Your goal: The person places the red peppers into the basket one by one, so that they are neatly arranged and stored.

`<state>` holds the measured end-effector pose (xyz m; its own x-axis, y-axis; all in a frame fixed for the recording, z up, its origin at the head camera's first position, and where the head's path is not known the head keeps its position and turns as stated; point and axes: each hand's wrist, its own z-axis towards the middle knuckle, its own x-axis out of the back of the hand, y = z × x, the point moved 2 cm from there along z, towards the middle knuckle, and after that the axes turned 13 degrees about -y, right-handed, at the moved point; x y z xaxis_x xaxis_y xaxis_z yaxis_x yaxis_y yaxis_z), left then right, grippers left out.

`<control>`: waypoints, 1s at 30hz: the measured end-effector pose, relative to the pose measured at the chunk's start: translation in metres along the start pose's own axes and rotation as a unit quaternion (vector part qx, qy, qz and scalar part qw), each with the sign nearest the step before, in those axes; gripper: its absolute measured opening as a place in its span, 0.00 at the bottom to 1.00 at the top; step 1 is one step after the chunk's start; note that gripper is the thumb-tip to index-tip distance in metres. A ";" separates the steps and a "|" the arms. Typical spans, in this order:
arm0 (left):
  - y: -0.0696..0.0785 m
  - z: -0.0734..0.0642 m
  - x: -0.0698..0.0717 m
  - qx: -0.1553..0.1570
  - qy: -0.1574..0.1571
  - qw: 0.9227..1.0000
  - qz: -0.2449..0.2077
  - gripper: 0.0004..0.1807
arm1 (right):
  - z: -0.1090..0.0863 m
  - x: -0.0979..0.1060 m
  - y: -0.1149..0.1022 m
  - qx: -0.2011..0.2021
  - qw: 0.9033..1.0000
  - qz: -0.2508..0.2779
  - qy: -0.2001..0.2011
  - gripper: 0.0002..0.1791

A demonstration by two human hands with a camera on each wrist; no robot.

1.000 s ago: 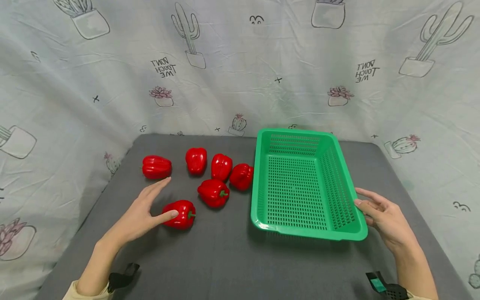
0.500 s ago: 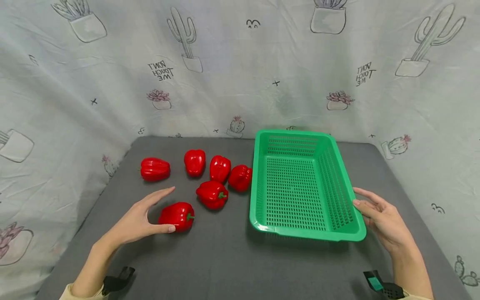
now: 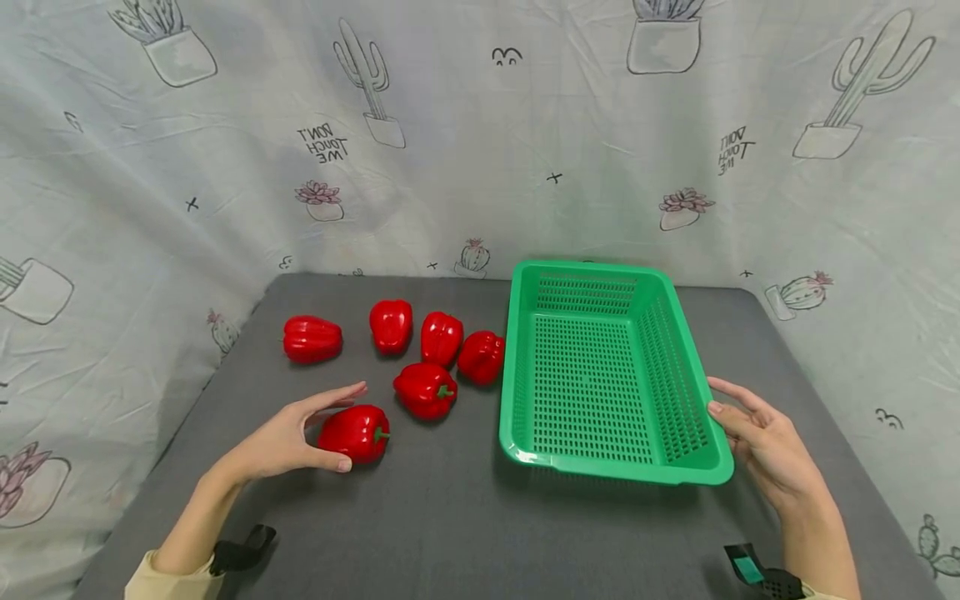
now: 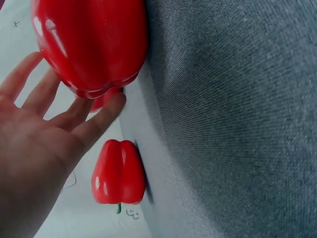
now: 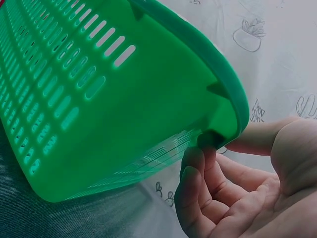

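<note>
My left hand (image 3: 288, 439) spans a red bell pepper (image 3: 356, 434) with a green stem that lies on the table. The thumb is at the pepper's near side and the fingers reach past its far side, with a gap showing between fingers and pepper. In the left wrist view the same pepper (image 4: 94, 42) looms large, the fingers spread beside its end. My right hand (image 3: 772, 446) grips the right rim of a green plastic basket (image 3: 716, 417), thumb over the rim. Curled fingers (image 5: 190, 186) lie under that rim in the right wrist view. The basket holds nothing.
Several more red bell peppers lie left of the basket: one far left (image 3: 312, 339), one at the back (image 3: 391, 327), one with its stem toward me (image 3: 426, 391), and others close against the basket. A cactus-print curtain (image 3: 450, 150) hangs behind the grey table (image 3: 450, 533).
My left hand has come down and rightward around the nearest pepper, its fingers now past the far side and the thumb at the near side. The right hand stays on the basket rim.
</note>
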<state>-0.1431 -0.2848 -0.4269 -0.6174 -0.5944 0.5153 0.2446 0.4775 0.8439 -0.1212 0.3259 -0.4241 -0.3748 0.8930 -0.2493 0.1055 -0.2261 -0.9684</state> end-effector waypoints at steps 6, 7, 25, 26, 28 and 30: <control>-0.004 0.004 -0.001 0.005 -0.015 1.000 -0.016 0.46 | 0.000 0.000 0.001 0.007 1.000 0.012 -0.003 0.22; -0.004 0.004 -0.001 0.007 -0.017 1.000 -0.015 0.46 | 0.000 0.000 0.002 0.008 1.000 0.015 -0.002 0.23; -0.010 0.007 -0.004 0.050 -0.026 0.997 -0.054 0.41 | 0.000 -0.002 0.007 0.018 0.999 0.024 0.017 0.22; -0.009 0.007 -0.004 0.049 -0.021 0.997 -0.052 0.41 | 0.000 -0.002 0.007 0.019 0.999 0.025 0.019 0.22; -0.008 0.007 -0.003 0.045 -0.008 0.998 -0.047 0.41 | 0.000 -0.002 0.008 0.020 0.999 0.027 0.025 0.22; -0.005 0.007 -0.001 0.040 0.007 0.998 -0.040 0.40 | 0.000 -0.002 0.008 0.023 0.999 0.028 0.030 0.22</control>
<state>-0.1492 -0.2819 -0.4330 -0.6214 -0.6424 0.4486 0.1337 0.4772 0.8686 -0.1192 0.3223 -0.4315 -0.3129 0.9000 -0.3036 0.0818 -0.2930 -0.9526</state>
